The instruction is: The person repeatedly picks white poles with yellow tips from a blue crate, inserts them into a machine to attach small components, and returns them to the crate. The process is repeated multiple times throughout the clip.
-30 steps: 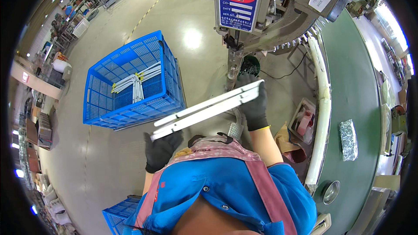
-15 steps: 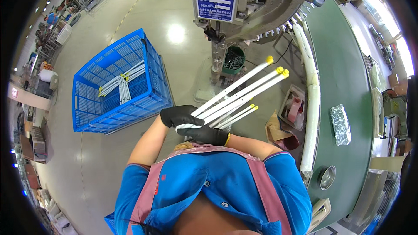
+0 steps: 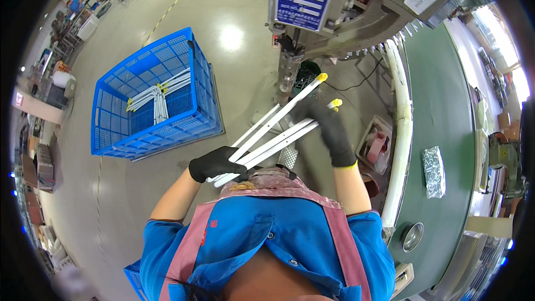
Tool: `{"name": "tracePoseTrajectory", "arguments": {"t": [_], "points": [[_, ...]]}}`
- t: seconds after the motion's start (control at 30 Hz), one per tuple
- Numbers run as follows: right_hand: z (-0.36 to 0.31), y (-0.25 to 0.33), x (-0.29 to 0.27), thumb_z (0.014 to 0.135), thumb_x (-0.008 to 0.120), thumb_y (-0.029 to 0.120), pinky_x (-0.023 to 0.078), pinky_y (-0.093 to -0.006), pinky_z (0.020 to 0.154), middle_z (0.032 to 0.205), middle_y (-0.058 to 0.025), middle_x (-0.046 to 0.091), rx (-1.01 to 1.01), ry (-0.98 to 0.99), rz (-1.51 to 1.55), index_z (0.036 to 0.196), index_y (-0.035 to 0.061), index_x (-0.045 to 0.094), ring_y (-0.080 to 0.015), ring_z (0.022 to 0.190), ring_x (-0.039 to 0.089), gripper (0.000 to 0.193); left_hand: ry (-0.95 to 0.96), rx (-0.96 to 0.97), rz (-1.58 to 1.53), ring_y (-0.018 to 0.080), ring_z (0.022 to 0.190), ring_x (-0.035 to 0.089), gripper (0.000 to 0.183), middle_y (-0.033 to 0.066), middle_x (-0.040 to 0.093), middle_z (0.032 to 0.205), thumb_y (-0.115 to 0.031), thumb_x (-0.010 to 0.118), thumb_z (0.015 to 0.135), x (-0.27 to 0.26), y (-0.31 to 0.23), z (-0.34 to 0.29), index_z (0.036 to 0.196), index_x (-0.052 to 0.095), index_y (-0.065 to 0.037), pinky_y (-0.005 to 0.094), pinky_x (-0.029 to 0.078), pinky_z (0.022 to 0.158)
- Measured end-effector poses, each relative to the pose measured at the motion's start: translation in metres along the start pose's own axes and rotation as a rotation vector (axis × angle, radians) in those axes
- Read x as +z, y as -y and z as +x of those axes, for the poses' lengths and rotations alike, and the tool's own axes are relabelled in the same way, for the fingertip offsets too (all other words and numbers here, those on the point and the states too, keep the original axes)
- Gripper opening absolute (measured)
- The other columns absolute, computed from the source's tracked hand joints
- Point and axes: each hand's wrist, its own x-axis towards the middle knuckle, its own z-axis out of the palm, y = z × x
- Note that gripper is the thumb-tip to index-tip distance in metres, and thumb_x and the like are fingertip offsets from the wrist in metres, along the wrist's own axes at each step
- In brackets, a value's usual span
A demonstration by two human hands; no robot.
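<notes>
Our left hand point(image 3: 216, 164) clamps the white rods point(image 3: 278, 134); our right hand point(image 3: 329, 128) grips farther up.
We judge them light, stiff, slippery: best held at both ends.

Factory floor, press machine point(image 3: 334, 17), blue plastic crate point(image 3: 153, 100), green workbench point(image 3: 446, 134)

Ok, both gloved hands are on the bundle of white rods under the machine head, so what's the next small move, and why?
Probably square up the rod tips before anything else. The left hand grips the near ends of the white rods, while the right hand holds them farther out; their yellow-capped tips are splayed and uneven below the machine.
</notes>
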Motion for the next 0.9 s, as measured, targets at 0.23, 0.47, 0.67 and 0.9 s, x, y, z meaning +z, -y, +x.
{"name": "tracePoseTrajectory", "arguments": {"t": [0.23, 0.47, 0.67, 0.9], "points": [[0.081, -0.038, -0.012, 0.087, 0.062, 0.018, 0.047, -0.0285, 0.075, 0.095, -0.0053, 0.065, 0.006, -0.334, -0.282, 0.112, 0.0022, 0.062, -0.0130, 0.082, 0.057, 0.030, -0.058, 0.025, -0.041, 0.0157, 0.093, 0.059, 0.045, 0.0100, 0.065, 0.105, -0.023, 0.070, 0.081, 0.001, 0.012, -0.028, 0.118, 0.058, 0.000, 0.0283, 0.046, 0.085], [0.104, -0.041, 0.003, 0.084, 0.064, 0.025, 0.047, -0.0314, 0.067, 0.080, -0.0117, 0.063, -0.206, -0.304, -0.465, 0.097, 0.0033, 0.065, -0.0221, 0.071, 0.059, 0.025, -0.163, -0.014, 0.064, 0.0162, 0.093, 0.060, 0.051, 0.0102, 0.065, 0.105, -0.028, 0.071, 0.080, -0.013, 0.006, -0.053, 0.120, 0.057, 0.000, 0.0285, 0.046, 0.084], [0.119, -0.052, 0.007, 0.087, 0.059, 0.024, 0.047, -0.0395, 0.066, 0.086, -0.0150, 0.063, -0.244, -0.178, -0.651, 0.105, 0.0074, 0.062, -0.0341, 0.079, 0.059, 0.025, -0.204, -0.132, -0.017, 0.0123, 0.076, 0.063, 0.047, 0.0097, 0.067, 0.095, -0.029, 0.070, 0.082, -0.035, 0.017, -0.050, 0.117, 0.058, 0.001, 0.0251, 0.050, 0.069], [0.121, -0.060, 0.007, 0.085, 0.060, 0.022, 0.046, -0.0400, 0.067, 0.086, -0.0164, 0.062, -0.207, -0.233, -0.743, 0.109, 0.0060, 0.060, -0.0342, 0.077, 0.059, 0.029, -0.090, -0.077, -0.089, 0.0116, 0.074, 0.063, 0.046, 0.0089, 0.066, 0.091, -0.030, 0.068, 0.084, -0.046, 0.024, -0.044, 0.116, 0.058, 0.001, 0.0255, 0.051, 0.066]]}}
